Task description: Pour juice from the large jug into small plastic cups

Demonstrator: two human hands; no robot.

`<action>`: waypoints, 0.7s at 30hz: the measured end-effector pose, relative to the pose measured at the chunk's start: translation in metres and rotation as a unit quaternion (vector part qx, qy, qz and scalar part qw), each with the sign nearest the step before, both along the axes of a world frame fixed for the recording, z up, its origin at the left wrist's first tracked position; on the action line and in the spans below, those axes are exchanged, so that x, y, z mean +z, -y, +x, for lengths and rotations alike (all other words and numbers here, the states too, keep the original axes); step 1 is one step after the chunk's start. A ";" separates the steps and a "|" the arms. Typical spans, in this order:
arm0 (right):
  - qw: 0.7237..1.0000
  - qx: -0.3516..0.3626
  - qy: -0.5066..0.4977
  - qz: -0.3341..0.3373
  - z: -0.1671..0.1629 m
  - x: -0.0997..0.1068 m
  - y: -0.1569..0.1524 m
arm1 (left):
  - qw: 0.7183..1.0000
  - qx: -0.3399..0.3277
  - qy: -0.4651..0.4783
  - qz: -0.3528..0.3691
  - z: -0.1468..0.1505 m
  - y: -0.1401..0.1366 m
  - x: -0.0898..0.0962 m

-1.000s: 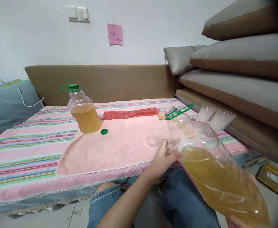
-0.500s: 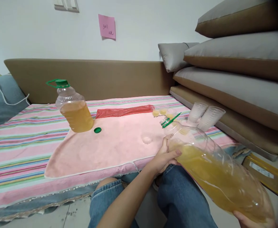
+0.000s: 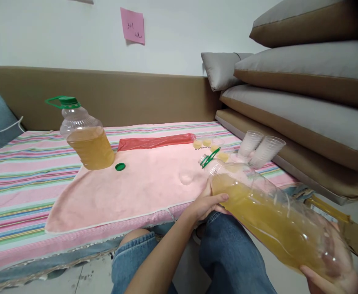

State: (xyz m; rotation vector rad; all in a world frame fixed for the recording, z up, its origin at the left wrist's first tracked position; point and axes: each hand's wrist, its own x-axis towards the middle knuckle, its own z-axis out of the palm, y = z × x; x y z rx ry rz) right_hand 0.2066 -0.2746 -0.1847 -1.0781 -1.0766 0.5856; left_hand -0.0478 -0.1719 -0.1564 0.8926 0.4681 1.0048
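Note:
A large clear plastic jug [image 3: 258, 208] of yellow liquid lies tilted across my lap, its uncapped neck with a green handle ring pointing left. Below that neck my left hand [image 3: 211, 200] is wrapped round the jug's shoulder. My right hand [image 3: 328, 277] grips the base at the lower right, partly hidden behind the plastic. Just left of the mouth stands a clear plastic cup [image 3: 185, 176] on the pink cloth [image 3: 130, 192]; I cannot make out liquid in it. Several cups with yellow liquid [image 3: 207, 143] sit behind the neck.
A second jug [image 3: 91, 147] with a green cap stands upright at left, near a loose green cap [image 3: 120, 166]. A red plastic sleeve [image 3: 156, 142] lies behind. Two stacks of clear cups [image 3: 267, 151] lean by piled cushions [image 3: 301, 98] at right.
The jug in my hands has tipped nearer to level, with its base raised and the liquid running further toward the neck. My view has shifted slightly.

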 end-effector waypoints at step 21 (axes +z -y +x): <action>0.999 0.027 0.020 0.007 0.000 0.014 -0.001 | 0.998 0.005 0.065 0.015 -0.006 0.008 -0.012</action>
